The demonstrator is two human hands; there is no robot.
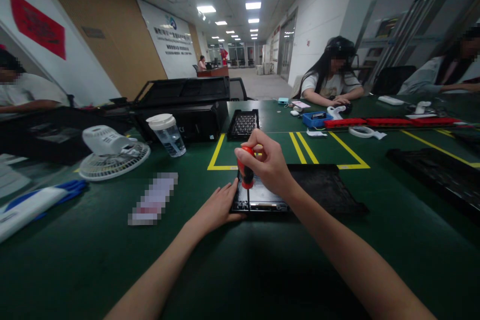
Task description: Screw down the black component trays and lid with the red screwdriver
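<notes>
A: What are the fingers doing?
B: The right hand (262, 160) is gripping a screwdriver (247, 179), its shaft pointing down at the black case (326, 187) below those fingers.
A: And the left hand (217, 205)?
B: Its fingers are stretching out loosely, resting against the case's left end, near the tip.
A: So what's worrying you?
B: A leaning screwdriver could be skidding toward those fingers; with light bracing, the case could be twisting. Beyond the right knuckles, a small tray (231, 132) is sitting.
</notes>
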